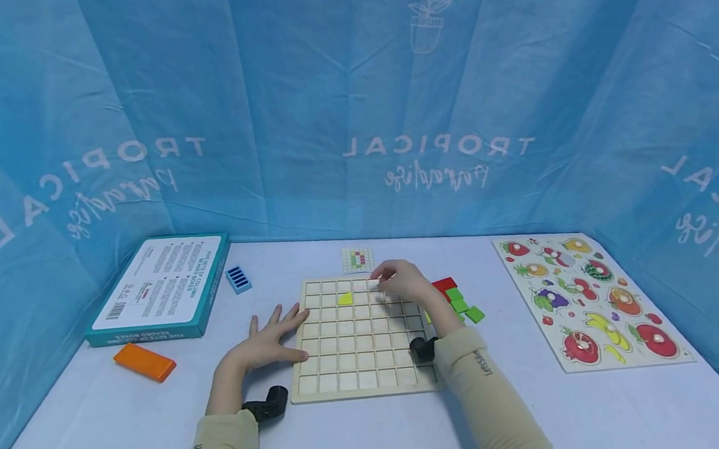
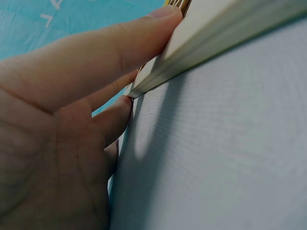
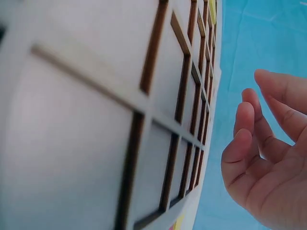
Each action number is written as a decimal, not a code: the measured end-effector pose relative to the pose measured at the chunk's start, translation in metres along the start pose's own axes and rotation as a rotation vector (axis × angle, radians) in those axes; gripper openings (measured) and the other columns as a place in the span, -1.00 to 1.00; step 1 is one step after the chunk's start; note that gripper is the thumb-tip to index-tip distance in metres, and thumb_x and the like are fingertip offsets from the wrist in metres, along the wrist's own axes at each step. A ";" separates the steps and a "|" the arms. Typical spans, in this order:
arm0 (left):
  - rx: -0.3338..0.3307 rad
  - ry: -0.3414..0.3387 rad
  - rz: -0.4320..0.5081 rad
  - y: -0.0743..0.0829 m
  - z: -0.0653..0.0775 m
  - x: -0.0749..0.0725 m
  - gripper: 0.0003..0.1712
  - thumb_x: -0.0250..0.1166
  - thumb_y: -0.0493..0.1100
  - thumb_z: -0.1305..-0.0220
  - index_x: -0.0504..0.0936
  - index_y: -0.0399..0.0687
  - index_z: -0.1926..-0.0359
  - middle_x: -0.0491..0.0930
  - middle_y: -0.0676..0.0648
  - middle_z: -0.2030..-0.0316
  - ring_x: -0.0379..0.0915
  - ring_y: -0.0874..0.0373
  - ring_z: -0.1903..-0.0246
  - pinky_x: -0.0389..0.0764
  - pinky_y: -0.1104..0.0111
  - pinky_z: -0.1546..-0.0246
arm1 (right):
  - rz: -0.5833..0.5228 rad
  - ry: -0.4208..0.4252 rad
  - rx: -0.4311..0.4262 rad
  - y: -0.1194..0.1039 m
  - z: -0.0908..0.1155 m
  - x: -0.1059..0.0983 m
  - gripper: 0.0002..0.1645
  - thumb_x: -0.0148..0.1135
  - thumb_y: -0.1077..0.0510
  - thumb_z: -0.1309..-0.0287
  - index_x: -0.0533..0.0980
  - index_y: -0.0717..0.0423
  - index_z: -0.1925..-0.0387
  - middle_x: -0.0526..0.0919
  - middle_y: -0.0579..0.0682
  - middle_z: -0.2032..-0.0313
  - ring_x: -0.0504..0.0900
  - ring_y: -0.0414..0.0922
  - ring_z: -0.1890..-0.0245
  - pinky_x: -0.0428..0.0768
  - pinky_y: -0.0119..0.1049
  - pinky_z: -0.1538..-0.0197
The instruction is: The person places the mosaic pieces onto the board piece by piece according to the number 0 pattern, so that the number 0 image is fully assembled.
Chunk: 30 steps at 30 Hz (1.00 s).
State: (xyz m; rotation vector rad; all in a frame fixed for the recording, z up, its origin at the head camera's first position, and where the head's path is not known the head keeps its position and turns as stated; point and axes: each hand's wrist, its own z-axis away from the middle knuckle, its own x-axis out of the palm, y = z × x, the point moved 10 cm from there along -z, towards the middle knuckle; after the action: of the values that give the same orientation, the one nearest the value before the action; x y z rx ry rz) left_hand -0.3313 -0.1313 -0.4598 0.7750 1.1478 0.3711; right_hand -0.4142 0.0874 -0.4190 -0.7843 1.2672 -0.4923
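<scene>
A square wooden grid board (image 1: 357, 394) lies on the table with one yellow tile (image 1: 345, 299) in an upper cell. My left hand (image 1: 267, 343) has its fingers spread along the board's left side; in the left wrist view, the thumb (image 2: 160, 24) touches the rim. Over the board's upper right part hovers my right hand (image 1: 403, 281), fingers loosely bent. The right wrist view shows this hand (image 3: 273, 148) with a gap between thumb and fingers and no tile visible there. Beside the right wrist lie red tiles (image 1: 445, 285) and green tiles (image 1: 475, 314), partly hidden by the forearm.
A small colored pattern card (image 1: 357, 259) lies behind the board. Left of it are a blue slotted piece (image 1: 239, 279), a teal-edged box (image 1: 160, 288) and an orange block (image 1: 145, 362). At right lies a fruit puzzle board (image 1: 591, 300). A blue curtain (image 1: 299, 116) hangs behind the table.
</scene>
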 end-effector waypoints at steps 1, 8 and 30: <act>-0.001 0.000 0.001 0.000 0.000 0.000 0.06 0.40 0.04 0.13 0.11 -0.11 -0.39 -0.14 -0.22 -0.42 -0.56 -0.22 -0.39 -0.76 -0.12 -0.20 | -0.003 0.005 0.003 0.001 0.001 -0.002 -0.80 0.17 0.23 -0.14 0.58 0.12 0.17 0.55 0.02 0.27 0.45 -0.07 0.26 0.48 -0.27 0.26; 0.002 0.000 0.000 0.000 0.000 0.000 0.06 0.40 0.04 0.12 0.11 -0.10 -0.39 -0.14 -0.22 -0.42 -0.56 -0.22 -0.38 -0.76 -0.12 -0.19 | 0.004 0.034 0.018 0.010 0.004 -0.010 -0.80 0.19 0.19 -0.13 0.59 0.08 0.17 0.55 -0.01 0.30 0.44 -0.08 0.28 0.44 -0.28 0.29; 0.000 0.003 -0.008 0.000 0.000 0.000 0.06 0.41 0.05 0.12 0.11 -0.10 -0.39 -0.13 -0.22 -0.42 -0.55 -0.23 -0.38 -0.75 -0.12 -0.20 | -0.051 0.099 0.077 0.043 0.015 -0.040 -0.76 0.18 0.19 -0.15 0.55 0.12 0.12 0.53 0.07 0.24 0.46 -0.04 0.26 0.51 -0.19 0.20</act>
State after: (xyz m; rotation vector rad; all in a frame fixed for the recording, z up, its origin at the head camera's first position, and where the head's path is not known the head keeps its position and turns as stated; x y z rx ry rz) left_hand -0.3317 -0.1315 -0.4601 0.7699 1.1534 0.3662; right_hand -0.4135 0.1483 -0.4237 -0.7360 1.3140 -0.6242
